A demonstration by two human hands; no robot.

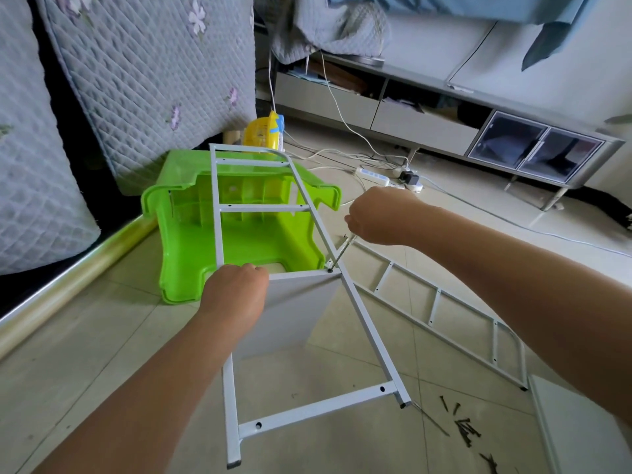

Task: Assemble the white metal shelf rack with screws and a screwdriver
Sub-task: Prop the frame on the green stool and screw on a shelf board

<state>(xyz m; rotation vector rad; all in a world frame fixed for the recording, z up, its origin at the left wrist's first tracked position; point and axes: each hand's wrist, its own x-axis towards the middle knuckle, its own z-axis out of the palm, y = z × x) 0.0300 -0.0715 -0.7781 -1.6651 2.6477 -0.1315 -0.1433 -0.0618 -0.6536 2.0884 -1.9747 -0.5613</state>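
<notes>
White ladder-shaped side frame [307, 302] of the shelf rack leans tilted across the middle of the tiled floor [102, 354], its top end resting over a bright green plastic stool [191, 234] that lies tipped on its side. A flat white shelf panel [294, 313] stands on edge under the frame, meeting it at the third rung down. The left hand [236, 289] grips the frame where the panel's top edge joins it, fingers curled over and out of sight behind the knuckles. On the frame's other rail, the right hand [379, 215] closes its fingers around the handle of a screwdriver [340, 253], whose metal shaft slants down to a screw [330, 269] at the panel's corner.

Beside the frame, toward the right hand's side, a second white side frame [444, 309] lies flat on the floor. Near the frame's lower feet, a scatter of dark screws [465, 429] lies on the tiles, next to another white panel [578, 429] at the edge of view. Beyond the frame's top end stands a yellow plastic item [263, 131], and past that a power strip [374, 176] with white cables [342, 111] trailing over the floor. A quilted grey mattress [147, 70] leans upright behind the green stool. A low grey cabinet [444, 121] runs along the far wall.
</notes>
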